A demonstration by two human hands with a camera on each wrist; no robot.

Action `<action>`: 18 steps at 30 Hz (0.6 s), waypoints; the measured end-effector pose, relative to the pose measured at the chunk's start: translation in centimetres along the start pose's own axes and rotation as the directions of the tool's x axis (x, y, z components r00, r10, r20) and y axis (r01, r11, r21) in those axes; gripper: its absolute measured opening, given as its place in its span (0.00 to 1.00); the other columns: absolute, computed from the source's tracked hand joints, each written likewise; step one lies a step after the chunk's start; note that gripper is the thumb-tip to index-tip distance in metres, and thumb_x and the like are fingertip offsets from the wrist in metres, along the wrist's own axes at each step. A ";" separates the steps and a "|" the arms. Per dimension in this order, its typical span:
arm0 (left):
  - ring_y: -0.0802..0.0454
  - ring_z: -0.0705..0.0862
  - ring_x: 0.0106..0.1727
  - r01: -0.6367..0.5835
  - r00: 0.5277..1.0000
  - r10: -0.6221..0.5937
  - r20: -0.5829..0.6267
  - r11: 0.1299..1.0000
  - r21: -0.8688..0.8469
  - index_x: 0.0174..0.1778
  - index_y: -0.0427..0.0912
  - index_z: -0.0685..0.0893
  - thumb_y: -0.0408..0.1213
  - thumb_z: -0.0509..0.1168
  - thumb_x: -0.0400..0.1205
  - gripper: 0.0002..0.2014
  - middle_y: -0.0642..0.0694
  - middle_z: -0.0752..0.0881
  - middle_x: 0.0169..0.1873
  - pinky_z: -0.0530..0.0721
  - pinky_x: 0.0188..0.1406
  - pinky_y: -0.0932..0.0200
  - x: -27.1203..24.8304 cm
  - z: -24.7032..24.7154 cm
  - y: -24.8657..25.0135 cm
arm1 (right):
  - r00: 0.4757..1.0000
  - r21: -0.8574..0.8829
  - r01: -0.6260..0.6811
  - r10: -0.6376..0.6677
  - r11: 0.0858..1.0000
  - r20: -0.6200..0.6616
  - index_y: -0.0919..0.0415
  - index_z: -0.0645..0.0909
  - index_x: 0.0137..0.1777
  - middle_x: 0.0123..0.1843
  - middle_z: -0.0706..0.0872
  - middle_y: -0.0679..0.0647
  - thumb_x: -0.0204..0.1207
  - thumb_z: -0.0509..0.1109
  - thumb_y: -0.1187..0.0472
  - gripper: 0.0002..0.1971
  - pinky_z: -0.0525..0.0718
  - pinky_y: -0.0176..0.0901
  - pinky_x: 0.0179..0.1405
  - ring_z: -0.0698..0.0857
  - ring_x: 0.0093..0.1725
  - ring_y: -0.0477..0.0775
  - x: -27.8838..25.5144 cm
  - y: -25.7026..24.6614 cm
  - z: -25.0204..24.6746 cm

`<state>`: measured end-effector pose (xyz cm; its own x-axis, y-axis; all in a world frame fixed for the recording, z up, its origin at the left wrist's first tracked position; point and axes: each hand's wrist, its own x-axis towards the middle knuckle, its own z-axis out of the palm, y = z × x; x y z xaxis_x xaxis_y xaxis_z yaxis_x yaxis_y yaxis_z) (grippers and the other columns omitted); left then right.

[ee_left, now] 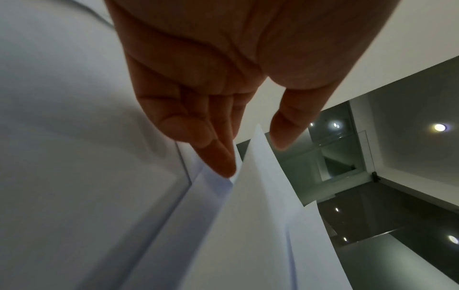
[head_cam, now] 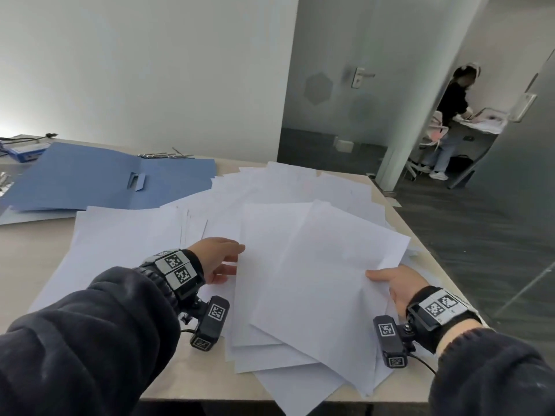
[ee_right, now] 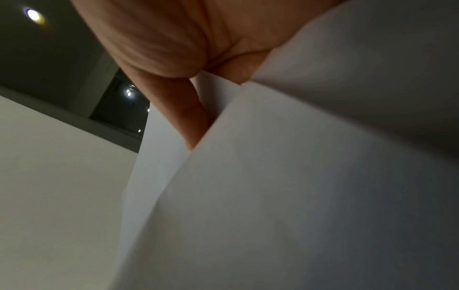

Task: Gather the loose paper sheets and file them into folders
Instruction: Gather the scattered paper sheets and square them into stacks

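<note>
Loose white sheets [head_cam: 126, 235] lie fanned across the table [head_cam: 24, 256]. A slanted bundle of sheets [head_cam: 315, 280] sits on top of them near the front edge. My right hand [head_cam: 393, 283] pinches its right edge, thumb on top and fingers hidden beneath; the right wrist view shows the thumb [ee_right: 188, 117] pressed on paper [ee_right: 298, 196]. My left hand [head_cam: 220, 261] is at the bundle's left edge. Its fingers [ee_left: 218, 157] are straight, and a paper corner [ee_left: 261, 176] stands between them and the thumb, which does not clamp it. An open blue folder [head_cam: 90, 178] lies at the back left.
A blue box [head_cam: 25, 151] and metal fasteners [head_cam: 165, 155] lie behind the folder. The table's right edge [head_cam: 420, 235] drops to dark carpet, and sheets overhang the front edge. Another person [head_cam: 450, 115] stands far off beyond a doorway.
</note>
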<state>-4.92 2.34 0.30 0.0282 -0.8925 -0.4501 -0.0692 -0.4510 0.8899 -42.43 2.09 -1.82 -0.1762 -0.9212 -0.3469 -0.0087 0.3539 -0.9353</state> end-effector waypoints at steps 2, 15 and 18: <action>0.49 0.84 0.27 0.006 1.000 -0.006 0.014 1.000 0.002 0.49 0.45 0.84 0.35 0.70 0.83 0.02 0.47 0.89 0.33 0.76 0.33 0.59 -0.2 0.3 0.0 | 1.000 0.003 0.006 -0.006 1.000 0.018 0.66 0.86 0.54 0.43 0.94 0.58 0.78 0.70 0.75 0.09 0.88 0.46 0.37 0.93 0.36 0.59 -0.5 -0.2 0.2; 0.36 0.89 0.42 -0.053 0.990 0.021 0.136 0.971 0.235 0.58 0.43 0.86 0.30 0.72 0.79 0.12 0.33 0.92 0.48 0.84 0.54 0.33 -0.3 2.1 -0.8 | 0.976 -0.025 -0.079 0.083 0.997 0.199 0.72 0.83 0.67 0.60 0.89 0.70 0.79 0.71 0.71 0.16 0.79 0.74 0.69 0.88 0.61 0.75 -0.8 0.1 3.0; 0.40 0.92 0.39 -0.062 0.989 0.016 0.146 0.945 0.320 0.57 0.41 0.86 0.26 0.72 0.78 0.13 0.38 0.92 0.45 0.90 0.45 0.42 -0.1 2.1 -1.0 | 0.983 0.006 -0.115 0.113 0.993 0.146 0.68 0.84 0.67 0.59 0.91 0.65 0.81 0.74 0.57 0.19 0.80 0.65 0.71 0.90 0.60 0.68 -0.4 0.0 3.4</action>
<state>-6.96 2.95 -0.72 -0.1191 -0.8890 -0.4421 -0.3867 -0.3686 0.8453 -39.01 1.88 -1.97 -0.0302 -0.8892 -0.4565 0.0173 0.4562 -0.8897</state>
